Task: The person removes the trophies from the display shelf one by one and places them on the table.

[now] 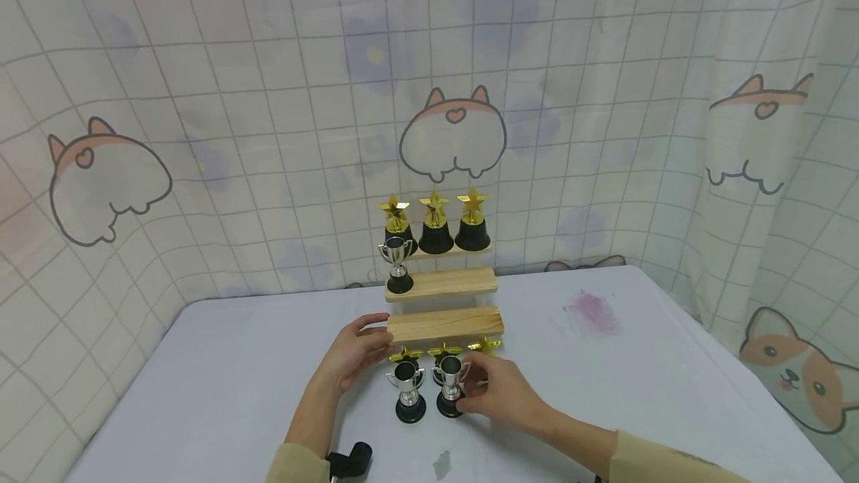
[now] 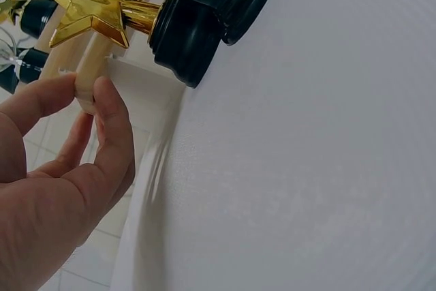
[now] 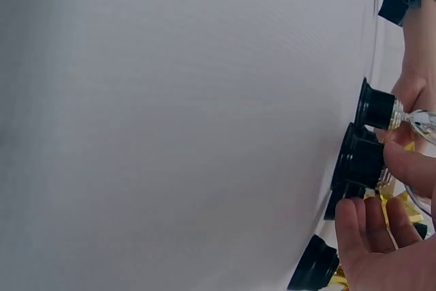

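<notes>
Left hand [image 1: 362, 349]: thumb and fingers pinched on the left end of the wooden rack's lowest step [image 1: 446, 325]. Right hand [image 1: 499, 390]: I see thumb and fingers clamped on a silver cup trophy [image 1: 451, 370], upright before the rack. Second silver cup [image 1: 407, 387] just left of it, on the bench [image 1: 570, 408]; gold star trophies [image 1: 485, 346] behind both.

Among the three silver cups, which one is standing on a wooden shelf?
The silver cup at the left end of the middle shelf. The other two are in front of the shelves; the right hand holds one.
</notes>
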The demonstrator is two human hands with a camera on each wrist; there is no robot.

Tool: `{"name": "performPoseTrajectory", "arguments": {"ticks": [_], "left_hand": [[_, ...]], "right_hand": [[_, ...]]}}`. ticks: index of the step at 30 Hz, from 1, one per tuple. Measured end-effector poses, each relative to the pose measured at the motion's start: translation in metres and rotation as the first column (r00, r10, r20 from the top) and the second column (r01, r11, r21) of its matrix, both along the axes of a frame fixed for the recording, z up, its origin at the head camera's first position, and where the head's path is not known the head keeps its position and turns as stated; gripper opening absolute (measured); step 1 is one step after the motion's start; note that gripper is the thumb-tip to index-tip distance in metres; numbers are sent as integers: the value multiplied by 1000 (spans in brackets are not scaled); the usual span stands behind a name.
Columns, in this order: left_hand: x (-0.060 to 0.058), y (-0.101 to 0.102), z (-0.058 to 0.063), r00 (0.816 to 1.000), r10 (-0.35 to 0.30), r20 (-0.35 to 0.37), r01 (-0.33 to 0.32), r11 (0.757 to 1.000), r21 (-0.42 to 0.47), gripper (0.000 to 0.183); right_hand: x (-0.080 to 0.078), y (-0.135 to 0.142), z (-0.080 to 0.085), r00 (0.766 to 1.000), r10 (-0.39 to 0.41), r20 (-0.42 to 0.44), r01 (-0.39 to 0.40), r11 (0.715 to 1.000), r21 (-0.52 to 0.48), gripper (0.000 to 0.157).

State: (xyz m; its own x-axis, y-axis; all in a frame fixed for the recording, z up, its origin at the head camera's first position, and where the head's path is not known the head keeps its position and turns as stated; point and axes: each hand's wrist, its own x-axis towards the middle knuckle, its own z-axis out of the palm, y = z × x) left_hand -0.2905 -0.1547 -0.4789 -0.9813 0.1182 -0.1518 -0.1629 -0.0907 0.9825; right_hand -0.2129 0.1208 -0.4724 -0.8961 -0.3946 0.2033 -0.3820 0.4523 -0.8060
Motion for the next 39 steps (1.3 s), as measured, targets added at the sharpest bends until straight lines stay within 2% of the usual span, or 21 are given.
{"name": "performPoseTrajectory", "arguments": {"ticks": [4, 14, 22, 33, 39], "left_hand": [[-1, 0, -2, 1000, 2, 1, -2, 1000, 1, 51], [-2, 0, 0, 1000, 5, 4, -5, 1000, -17, 52], [-1, 0, 1, 1000, 4, 8, -4, 1000, -20, 52], [-2, 0, 0, 1000, 13, 17, -13, 1000, -23, 52], [-1, 0, 0, 1000, 1, 13, -1, 1000, -16, 51]], "right_hand": [[2, 5, 6, 999, -20, -31, 21, 1000, 13, 45], [8, 16, 23, 1000, -18, 17, 19, 999, -49, 33], [9, 25, 37, 998, -3, -59, 1, 999, -35, 30], [-2, 22, 59, 988, -61, -141, 63, 998, 12, 23], [-8, 13, 70, 988, -59, -140, 61, 998, 10, 17]]}}
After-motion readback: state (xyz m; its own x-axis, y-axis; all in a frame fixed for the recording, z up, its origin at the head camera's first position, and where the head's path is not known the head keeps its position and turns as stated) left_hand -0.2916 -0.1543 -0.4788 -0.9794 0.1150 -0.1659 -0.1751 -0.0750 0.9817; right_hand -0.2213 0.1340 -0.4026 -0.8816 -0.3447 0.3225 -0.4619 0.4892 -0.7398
